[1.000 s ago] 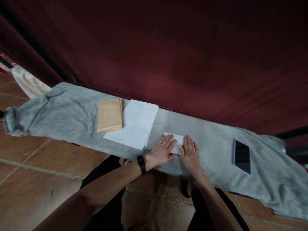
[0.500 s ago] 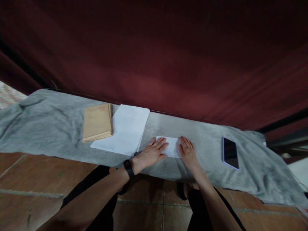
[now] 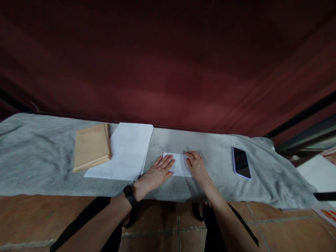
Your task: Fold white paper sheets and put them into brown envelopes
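Where the dark red hanging [image 3: 168, 70] ends, a grey cloth [image 3: 215, 185] runs across the full width, its ends rumpled. White sheets [image 3: 131, 150] lie left of the hands, with a stack of brown envelopes [image 3: 91, 145] overlapping their left side. Between the hands, flat on the cloth, is a small white paper [image 3: 181, 166]. It should be light and thin, quick to crease and prone to slide on the soft pile — best held down flat, or lifted by its short ends. The left hand [image 3: 156, 174] lies palm down on its left end, fingers extended and slightly apart. The right hand [image 3: 197, 166] sits at the other end, fingers bent and close together; whether it pinches the edge or merely presses on it, I cannot tell. Smaller things: a phone [image 3: 241, 162] well to the right, and a black wristband [image 3: 130, 196].
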Demonstrator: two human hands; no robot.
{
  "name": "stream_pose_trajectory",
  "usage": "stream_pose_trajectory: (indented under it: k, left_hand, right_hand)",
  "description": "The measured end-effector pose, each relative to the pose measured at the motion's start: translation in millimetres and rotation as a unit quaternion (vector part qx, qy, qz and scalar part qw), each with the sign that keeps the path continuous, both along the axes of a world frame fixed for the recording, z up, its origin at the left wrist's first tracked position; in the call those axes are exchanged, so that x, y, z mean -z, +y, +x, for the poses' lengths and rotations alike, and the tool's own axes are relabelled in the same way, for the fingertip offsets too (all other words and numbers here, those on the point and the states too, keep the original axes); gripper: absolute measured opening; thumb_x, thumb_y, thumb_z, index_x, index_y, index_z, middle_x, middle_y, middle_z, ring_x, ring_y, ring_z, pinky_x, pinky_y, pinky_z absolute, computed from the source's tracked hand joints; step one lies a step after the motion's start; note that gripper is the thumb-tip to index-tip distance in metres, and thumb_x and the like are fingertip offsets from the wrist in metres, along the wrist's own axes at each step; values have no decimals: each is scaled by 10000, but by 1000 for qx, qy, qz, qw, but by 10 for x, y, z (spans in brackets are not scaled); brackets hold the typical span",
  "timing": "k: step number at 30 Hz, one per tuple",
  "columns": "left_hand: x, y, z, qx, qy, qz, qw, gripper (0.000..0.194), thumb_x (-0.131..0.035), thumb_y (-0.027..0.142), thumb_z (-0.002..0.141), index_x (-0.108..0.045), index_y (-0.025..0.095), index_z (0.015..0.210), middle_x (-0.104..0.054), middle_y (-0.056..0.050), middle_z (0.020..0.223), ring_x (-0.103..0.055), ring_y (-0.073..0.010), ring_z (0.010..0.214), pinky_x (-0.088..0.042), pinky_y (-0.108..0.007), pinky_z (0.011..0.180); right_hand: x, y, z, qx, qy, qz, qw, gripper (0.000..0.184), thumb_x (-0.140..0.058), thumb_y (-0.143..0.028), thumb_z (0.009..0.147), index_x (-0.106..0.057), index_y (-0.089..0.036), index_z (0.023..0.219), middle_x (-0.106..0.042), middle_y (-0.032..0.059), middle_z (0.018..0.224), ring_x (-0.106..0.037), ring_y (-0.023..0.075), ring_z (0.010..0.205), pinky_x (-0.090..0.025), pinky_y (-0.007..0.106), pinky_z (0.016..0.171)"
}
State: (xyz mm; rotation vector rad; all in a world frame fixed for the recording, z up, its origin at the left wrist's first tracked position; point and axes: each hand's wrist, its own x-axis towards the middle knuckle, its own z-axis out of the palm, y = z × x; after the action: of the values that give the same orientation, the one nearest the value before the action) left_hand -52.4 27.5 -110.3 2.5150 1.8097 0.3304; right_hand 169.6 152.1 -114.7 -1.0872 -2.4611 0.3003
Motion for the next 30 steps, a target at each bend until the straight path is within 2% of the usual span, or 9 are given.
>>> stream_pose_trajectory:
  k: [5, 8, 10, 12, 15, 21, 30]
  left_hand:
    - [-73, 12, 171, -33, 2, 6, 999, 558, -297, 417, 1059, -374, 119, 1525, -354, -151, 1608, -262, -243, 1518, -174, -456, 1257]
    - [-64, 46, 318, -50, -10, 14, 999, 573, -287, 367, 1048, -332, 76, 1539, -341, -166, 1611, -236, -241, 1526, -176, -446, 1261]
    - [-25, 65, 385, -64, -8, 15, 998, 570, -283, 296, 1027, -311, 59, 1545, -337, -174, 1610, -229, -239, 1528, -176, -456, 1260]
    - [27, 75, 411, -78, 2, 13, 997, 579, -286, 252, 1003, -306, 51, 1546, -338, -178, 1609, -234, -240, 1526, -185, -459, 1256]
    - [98, 71, 386, -93, 13, 21, 995, 593, -292, 278, 1003, -297, 55, 1552, -335, -178, 1610, -246, -250, 1522, -201, -461, 1251]
    - [145, 67, 292, -131, 12, 44, 990, 618, -275, 373, 1030, -265, 63, 1564, -322, -184, 1613, -256, -265, 1519, -246, -476, 1241]
    - [131, 59, 171, -179, 13, 20, 984, 685, -263, 492, 1030, -315, 37, 1539, -327, -203, 1608, -236, -284, 1523, -249, -464, 1241]
  right_hand:
    - [-55, -131, -87, 30, 6, 9, 999, 385, -373, -222, 1017, -646, -181, 1285, -670, 117, 1269, -589, 238, 1194, -404, 478, 1133]
    - [-39, -331, -203, -9, 23, 3, 1000, 450, -301, -306, 1059, -577, -153, 1381, -606, 118, 1404, -523, 216, 1327, -371, 441, 1175]
    - [6, -473, -266, -42, 6, 1, 999, 499, -279, -352, 1069, -477, -142, 1476, -533, 115, 1494, -458, 205, 1401, -354, 427, 1193]
    - [61, -579, -290, -47, -19, 13, 999, 539, -270, -376, 1070, -390, -126, 1531, -453, 121, 1558, -379, 211, 1463, -321, 435, 1213]
    - [120, -641, -253, -25, -46, 39, 998, 562, -269, -390, 1071, -344, -111, 1553, -389, 126, 1593, -325, 223, 1494, -291, 444, 1223]
    - [131, -611, -121, 20, -74, 85, 993, 587, -308, -416, 1069, -340, -81, 1550, -372, 158, 1592, -344, 260, 1484, -282, 462, 1214]
    - [140, -607, 29, 62, -101, 72, 990, 647, -304, -468, 1062, -308, -54, 1559, -369, 187, 1586, -344, 289, 1480, -271, 478, 1210]
